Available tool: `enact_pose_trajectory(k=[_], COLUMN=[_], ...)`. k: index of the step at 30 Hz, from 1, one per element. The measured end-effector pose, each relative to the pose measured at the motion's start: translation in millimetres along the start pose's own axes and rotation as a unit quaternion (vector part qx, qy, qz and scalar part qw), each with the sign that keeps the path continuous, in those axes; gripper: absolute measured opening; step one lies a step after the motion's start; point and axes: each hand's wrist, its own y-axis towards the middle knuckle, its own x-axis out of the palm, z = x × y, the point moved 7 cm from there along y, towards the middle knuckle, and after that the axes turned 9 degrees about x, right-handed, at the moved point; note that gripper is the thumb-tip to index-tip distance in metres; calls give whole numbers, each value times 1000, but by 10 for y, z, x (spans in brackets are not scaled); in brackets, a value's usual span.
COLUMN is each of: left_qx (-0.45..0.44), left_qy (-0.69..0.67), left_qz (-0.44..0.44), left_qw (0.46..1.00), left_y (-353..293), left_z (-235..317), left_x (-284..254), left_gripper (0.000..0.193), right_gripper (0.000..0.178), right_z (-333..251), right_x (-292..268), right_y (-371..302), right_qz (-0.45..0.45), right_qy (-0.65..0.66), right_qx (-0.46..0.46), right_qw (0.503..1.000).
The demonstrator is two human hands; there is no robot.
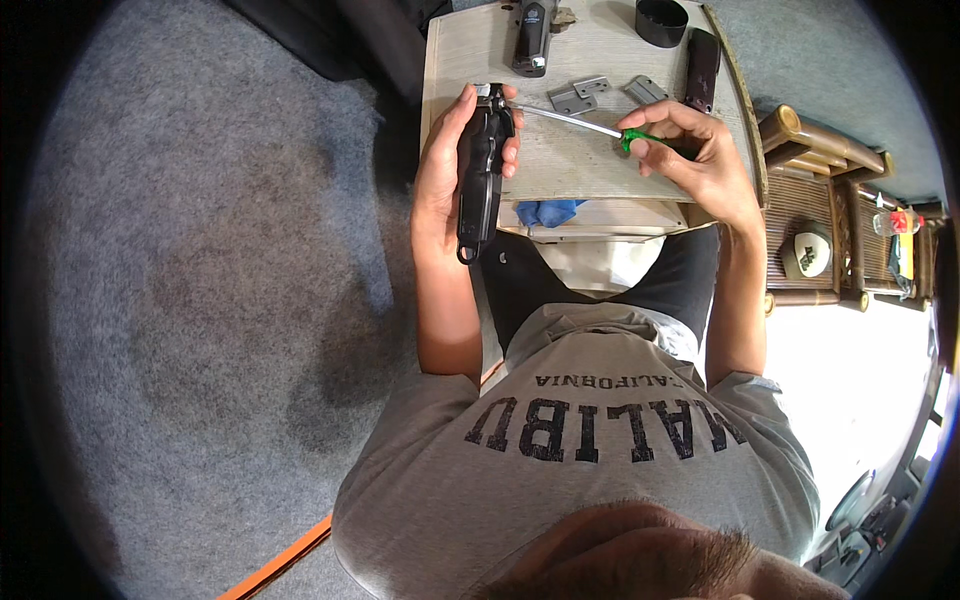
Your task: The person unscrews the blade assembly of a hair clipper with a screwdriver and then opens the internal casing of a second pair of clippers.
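My left hand point(437, 185) is closed around a black hair clipper point(481, 185), held upright with its hanging loop toward me and its metal blade end away. In my right hand point(718, 170) is a screwdriver point(575, 121) with a green handle and a long silver shaft, gripped between thumb and fingers. The shaft points left, and its tip is at the right side of the clipper's blade end. Whether the tip sits in a screw is too small to tell. Both hands are above the near part of a pale wooden table point(560, 165).
Toward the table's far side lie a dark trimmer point(533, 40), a round black cup point(661, 22), a dark oblong case point(703, 68) and grey metal plates point(579, 96). A blue cloth point(547, 213) lies under the tabletop's near edge. At right stands a bamboo rack point(800, 200).
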Motion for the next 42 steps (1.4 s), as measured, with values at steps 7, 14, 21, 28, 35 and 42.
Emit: enact_pose_trajectory(k=[7, 14, 21, 28, 35, 42], left_qx=[-13, 5, 21, 27, 50, 44], left_qy=[19, 44, 118, 123, 130, 154], left_qz=[10, -4, -16, -49, -50, -50], left_qw=[1000, 999, 993, 991, 989, 986], left_y=[-4, -27, 3, 4, 38, 45], left_z=[-32, 34, 56, 80, 73, 88], left_x=[-12, 96, 97, 104, 67, 63], left_gripper=[51, 37, 33, 27, 19, 17], right_gripper=[22, 22, 24, 26, 22, 33], right_z=[6, 21, 123, 69, 108, 36], right_x=[22, -11, -30, -33, -30, 9], right_y=[-2, 6, -7, -19, 7, -54], right_qz=[-4, -7, 4, -15, -16, 9], right_qy=[2, 9, -10, -20, -11, -33], right_qx=[-3, -11, 6, 39, 39, 19], right_qw=[1000, 1000, 1000, 999, 999, 999])
